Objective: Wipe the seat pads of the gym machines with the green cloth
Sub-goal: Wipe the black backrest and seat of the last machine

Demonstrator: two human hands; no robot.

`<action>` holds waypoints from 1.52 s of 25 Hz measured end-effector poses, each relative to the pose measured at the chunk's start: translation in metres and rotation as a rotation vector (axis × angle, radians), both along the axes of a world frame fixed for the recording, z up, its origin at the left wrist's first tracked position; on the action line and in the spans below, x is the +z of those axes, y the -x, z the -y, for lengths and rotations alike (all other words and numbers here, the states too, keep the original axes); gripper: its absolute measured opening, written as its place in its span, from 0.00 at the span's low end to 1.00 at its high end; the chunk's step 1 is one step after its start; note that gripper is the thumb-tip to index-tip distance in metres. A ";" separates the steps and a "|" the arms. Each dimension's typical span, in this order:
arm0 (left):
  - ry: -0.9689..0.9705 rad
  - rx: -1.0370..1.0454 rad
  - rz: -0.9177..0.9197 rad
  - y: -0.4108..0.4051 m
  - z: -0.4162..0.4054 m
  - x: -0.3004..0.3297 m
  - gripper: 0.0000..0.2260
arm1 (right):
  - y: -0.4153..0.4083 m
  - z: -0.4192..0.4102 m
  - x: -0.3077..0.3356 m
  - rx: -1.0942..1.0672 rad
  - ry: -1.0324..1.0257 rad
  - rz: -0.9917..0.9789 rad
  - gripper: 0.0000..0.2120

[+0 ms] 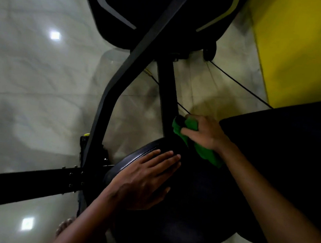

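The person's left hand (143, 177) lies flat, fingers straight, on the near-left part of a round black padded seat pad (195, 204), whose near edge fades into shadow. The right hand (202, 132) has its fingers curled round a crumpled green cloth (205, 152), holding it at the far edge of the seat pad against a dark upright post (169, 89); part of the cloth is hidden under the hand. A grey bent frame tube (117, 86) rises to a black shrouded housing (149, 6), cut off at the top. A black panel (295, 152) covers the right side, its shape unclear. A yellow wall (310, 49) borders the glossy pale tiled floor (27, 82).
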State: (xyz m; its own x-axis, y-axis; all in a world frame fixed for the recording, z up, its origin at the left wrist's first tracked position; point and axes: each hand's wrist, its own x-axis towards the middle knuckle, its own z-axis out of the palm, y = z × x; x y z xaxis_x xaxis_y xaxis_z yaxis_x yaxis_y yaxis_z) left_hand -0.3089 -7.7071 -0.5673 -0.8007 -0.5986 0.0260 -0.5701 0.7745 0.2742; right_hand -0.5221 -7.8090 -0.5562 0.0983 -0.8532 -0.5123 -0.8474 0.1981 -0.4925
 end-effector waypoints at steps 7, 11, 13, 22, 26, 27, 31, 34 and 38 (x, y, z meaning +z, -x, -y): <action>0.037 0.201 -0.047 -0.008 -0.020 -0.001 0.23 | -0.010 0.019 0.003 -0.073 -0.042 -0.263 0.22; 0.035 0.186 -0.072 -0.009 -0.018 0.004 0.20 | -0.066 0.009 -0.001 0.272 -0.009 -0.160 0.26; 0.011 0.214 -0.131 -0.011 -0.017 0.005 0.19 | -0.048 0.019 0.000 0.236 -0.019 -0.189 0.23; 0.029 0.261 -0.119 -0.020 -0.034 -0.003 0.20 | -0.069 0.004 0.008 0.265 0.023 -0.180 0.13; 0.085 0.314 -0.072 -0.036 -0.072 -0.007 0.23 | -0.069 0.010 0.011 0.284 -0.033 -0.191 0.12; 0.098 0.339 -0.074 -0.039 -0.081 -0.008 0.23 | -0.069 0.012 0.011 0.238 -0.047 -0.237 0.16; 0.136 0.395 -0.090 -0.037 -0.093 -0.014 0.22 | -0.111 0.000 0.010 0.341 -0.015 -0.282 0.24; 0.119 0.375 -0.097 -0.038 -0.096 -0.014 0.20 | -0.140 -0.010 0.012 0.503 -0.083 -0.173 0.22; 0.074 0.415 -0.095 -0.043 -0.103 -0.008 0.23 | -0.103 0.007 0.013 0.327 -0.071 -0.252 0.24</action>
